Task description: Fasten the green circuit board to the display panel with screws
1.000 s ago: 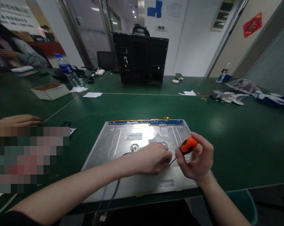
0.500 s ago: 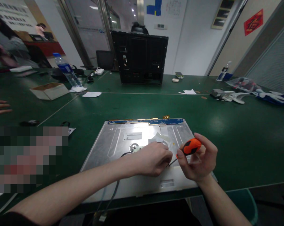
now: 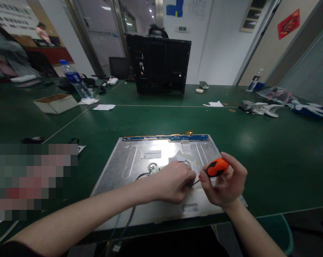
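An orange and black screwdriver (image 3: 217, 167) is gripped in my right hand (image 3: 229, 182), its thin shaft pointing down and left. My left hand (image 3: 177, 182) is closed over the middle of a silver metal display panel (image 3: 131, 178), close to the shaft's tip. What its fingers hold, if anything, is hidden behind the knuckles. Along the panel's far edge runs a narrow blue circuit board (image 3: 166, 138). A small pale board (image 3: 156, 169) shows just behind my left wrist, with dark cables (image 3: 131, 216) leading from there toward the near table edge.
A black monitor housing (image 3: 158, 66) stands upright at the back of the green table (image 3: 140, 121). To the left are an open carton (image 3: 55, 104) and a water bottle (image 3: 75, 80). White gloves (image 3: 267, 110) and a plastic bag (image 3: 276, 94) lie at the right.
The screwdriver has shifted slightly left, its shaft tip now closer in against my left fingers. Another person's hand at the left edge has gone out of view. The panel stays put.
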Available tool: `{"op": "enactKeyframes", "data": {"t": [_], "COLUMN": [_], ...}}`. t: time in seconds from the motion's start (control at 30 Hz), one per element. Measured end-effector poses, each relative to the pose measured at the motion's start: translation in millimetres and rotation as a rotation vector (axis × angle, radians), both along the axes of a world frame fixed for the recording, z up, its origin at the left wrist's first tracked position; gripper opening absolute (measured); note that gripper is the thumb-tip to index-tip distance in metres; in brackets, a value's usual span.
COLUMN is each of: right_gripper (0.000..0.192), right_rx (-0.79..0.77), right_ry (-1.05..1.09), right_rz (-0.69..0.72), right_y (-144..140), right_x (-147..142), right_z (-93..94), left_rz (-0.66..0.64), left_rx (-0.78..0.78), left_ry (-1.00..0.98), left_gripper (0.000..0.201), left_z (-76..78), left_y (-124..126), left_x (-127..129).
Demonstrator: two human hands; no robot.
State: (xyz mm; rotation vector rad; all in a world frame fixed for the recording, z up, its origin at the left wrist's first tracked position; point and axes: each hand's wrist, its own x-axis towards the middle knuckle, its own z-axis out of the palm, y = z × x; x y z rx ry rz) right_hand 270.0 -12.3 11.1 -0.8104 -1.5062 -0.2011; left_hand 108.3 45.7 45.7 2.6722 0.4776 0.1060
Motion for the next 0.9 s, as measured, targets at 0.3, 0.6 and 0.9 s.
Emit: {"op": "enactKeyframes", "data": {"t": [0.3,0.6,0.9], "right_gripper": [0.069,0.07,0.072], "right_rx": [0.033,0.033,0.051], "right_ry": [-0.068,-0.121,-0.167], "right_rz": [-0.032,-0.096,-0.102], "right_y": [1.0,0.7,1.6], "right_x": [1.2,3.6,2.6], "right_z": [-1.9,-6.8,-4.0], "left_rz": [0.004,-0.008,-0.051], "left_rx": [0.029,0.108,0.12], "left_ry": [-0.001,0.057,0.026], "left_gripper": [0.01,0.003,0.01], "left_z": [-1.1,-2.0,-2.3], "left_y": [-2.3,-2.2,-0.3], "left_x": [0.8,2.4,-0.3]}}
